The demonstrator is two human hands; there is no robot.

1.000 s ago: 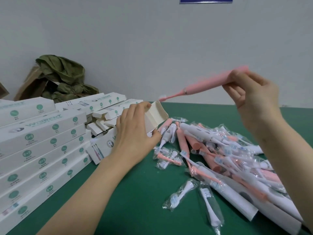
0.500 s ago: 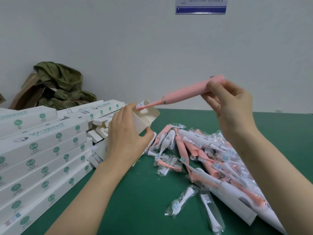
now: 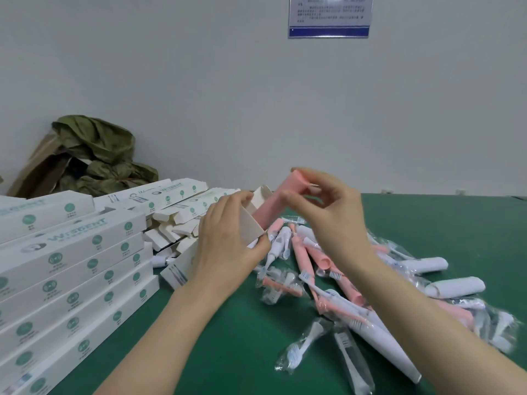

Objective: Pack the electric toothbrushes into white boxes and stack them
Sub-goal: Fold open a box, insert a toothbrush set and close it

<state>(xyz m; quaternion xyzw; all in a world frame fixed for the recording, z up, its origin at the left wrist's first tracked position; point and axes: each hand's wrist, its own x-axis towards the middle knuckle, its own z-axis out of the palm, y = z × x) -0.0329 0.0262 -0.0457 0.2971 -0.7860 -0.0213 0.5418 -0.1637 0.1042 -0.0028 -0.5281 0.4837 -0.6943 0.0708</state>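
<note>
My left hand [image 3: 228, 246] grips the open end of a white box [image 3: 251, 226], its flaps standing up. A pink electric toothbrush [image 3: 281, 199] sticks out of that opening, most of it inside and only its thick end showing. My right hand [image 3: 328, 212] pinches that thick end with fingertips and thumb. On the green table [image 3: 228, 337], to the right of the box, lies a pile of pink and white toothbrushes [image 3: 336, 280] and bagged brush heads [image 3: 302, 346].
A stack of closed white boxes [image 3: 71, 275] with green marks fills the left side. Open, empty boxes [image 3: 176, 220] lie behind it. A crumpled green bag [image 3: 94, 155] on brown cardboard sits at the back left by the wall. A blue notice [image 3: 330, 15] hangs above.
My right hand has moved left and down, sliding the pink toothbrush head first into the box. Its tip was at the opening before; now most of it is inside. My left hand kept the box.
</note>
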